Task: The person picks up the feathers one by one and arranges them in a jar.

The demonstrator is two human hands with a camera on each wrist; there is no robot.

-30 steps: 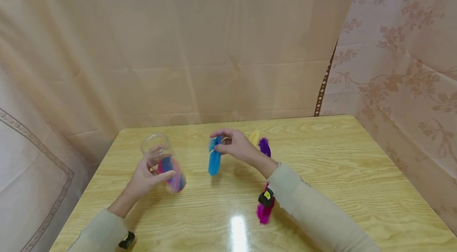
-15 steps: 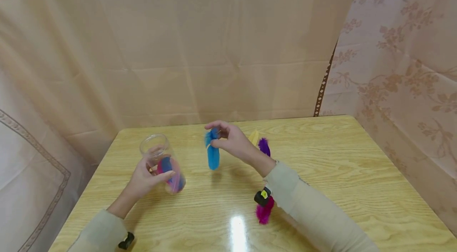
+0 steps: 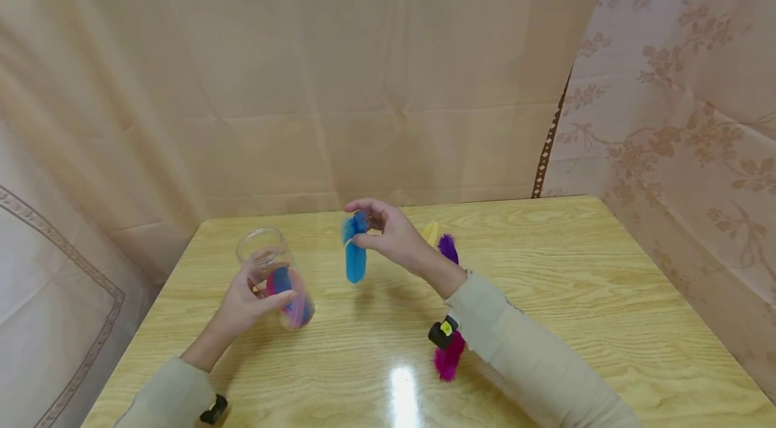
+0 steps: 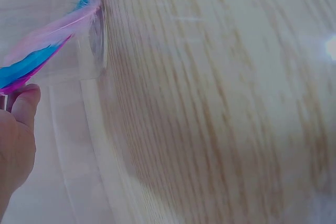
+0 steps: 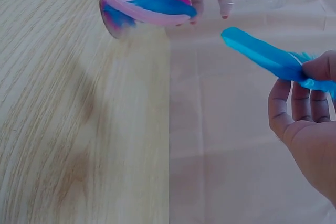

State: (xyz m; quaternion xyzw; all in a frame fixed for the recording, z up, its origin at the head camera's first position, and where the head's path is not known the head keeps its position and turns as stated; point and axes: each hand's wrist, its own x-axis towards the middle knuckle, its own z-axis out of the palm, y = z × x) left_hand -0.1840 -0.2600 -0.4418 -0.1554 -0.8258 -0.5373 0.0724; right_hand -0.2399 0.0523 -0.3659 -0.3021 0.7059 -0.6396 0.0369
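Note:
My left hand (image 3: 245,303) grips a tall clear plastic cup (image 3: 280,265) on the left of the table, its rim leaning up and to the left in the head view. Pink, blue and magenta feathers (image 4: 47,43) lie inside it, near the base. Whether the base touches the table, I cannot tell. To the right of the cup, my right hand (image 3: 391,236) pinches a bright blue feather (image 5: 257,51) between thumb and fingers. The feather hangs above the table, smooth end down and fluffy end at the fingers, apart from the cup.
Behind my right forearm lie a yellow feather (image 3: 431,232) and a purple feather (image 3: 448,250). A magenta feather (image 3: 450,359) shows below the right wrist, partly covered. The wooden table (image 3: 576,293) meets a beige cloth (image 3: 364,111) at its back edge.
My right hand has moved a little up and to the left in the head view, carrying the blue feather. The left hand and the cup have barely moved.

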